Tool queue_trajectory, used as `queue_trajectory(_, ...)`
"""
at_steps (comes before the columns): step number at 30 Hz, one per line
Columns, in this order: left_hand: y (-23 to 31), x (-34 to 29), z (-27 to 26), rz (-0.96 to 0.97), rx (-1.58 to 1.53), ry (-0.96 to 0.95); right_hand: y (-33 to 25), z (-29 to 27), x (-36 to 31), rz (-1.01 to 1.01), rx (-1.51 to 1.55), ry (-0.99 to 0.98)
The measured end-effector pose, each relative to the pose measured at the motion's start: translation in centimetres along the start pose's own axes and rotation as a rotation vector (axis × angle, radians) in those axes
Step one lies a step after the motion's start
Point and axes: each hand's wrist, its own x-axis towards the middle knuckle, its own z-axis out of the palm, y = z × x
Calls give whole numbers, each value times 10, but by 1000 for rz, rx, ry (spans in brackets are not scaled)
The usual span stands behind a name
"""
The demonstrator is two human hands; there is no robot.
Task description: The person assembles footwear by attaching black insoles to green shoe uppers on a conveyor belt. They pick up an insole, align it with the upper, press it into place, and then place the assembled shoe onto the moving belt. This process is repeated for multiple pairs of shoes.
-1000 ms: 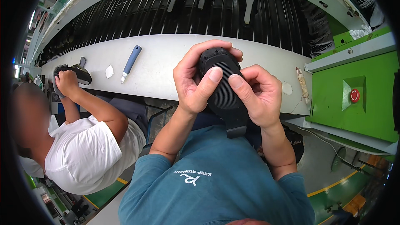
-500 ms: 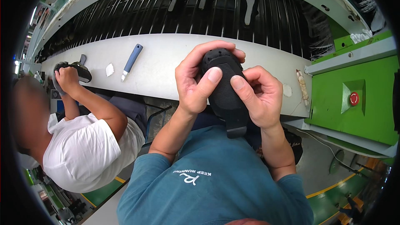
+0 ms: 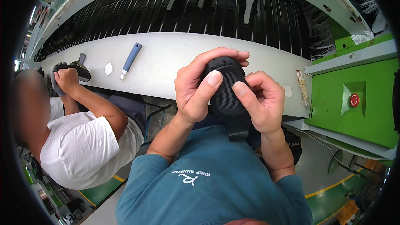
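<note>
Long white bench (image 3: 154, 66) runs across the whole view, bowed by the fisheye, with a dark conveyor of metal rods (image 3: 137, 12) along its far side. Three sole-shaped pieces (image 3: 249, 4) lie on the rods, grey faces showing.

So the main thing is a black shoe piece (image 3: 228, 96), held in front of the person's chest by the near edge of the bench, ridged side up and a squared tail end pointing down at the teal shirt (image 3: 216, 175). Both hands are on it. Left hand (image 3: 193, 89) has its fingers wrapped over the far end, thumb pressed flat on the ridges. Right hand (image 3: 264, 100) grips the right side, thumb on the ridges too, fingers bent; can't really see where those fingertips land.

Off to the left on the bench there's a blue-handled knife (image 3: 132, 58) with a white scrap (image 3: 108, 68) near it. Further left, a co-worker (image 3: 79, 150) in white has a dark shoe (image 3: 83, 73) in hand. Over on the right you've got a tan wrapped stick (image 3: 302, 85) on the bench, then a green machine (image 3: 333, 116) with a red button (image 3: 354, 100).
</note>
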Motion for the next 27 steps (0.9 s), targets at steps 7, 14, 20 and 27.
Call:
queue_trajectory(7,9,-7,-3,14,124,-43,-8,-1,-7,60,-23,-27)
queue_trajectory(14,19,-9,-3,-13,138,-58,-10,-1,-12,55,-82,-56)
queue_trajectory(20,2,15,-21,-32,87,-68,-9,6,15,124,-67,-35)
queue_trajectory(27,-47,32,-23,-74,-141,-68,0,14,52,25,-186,23)
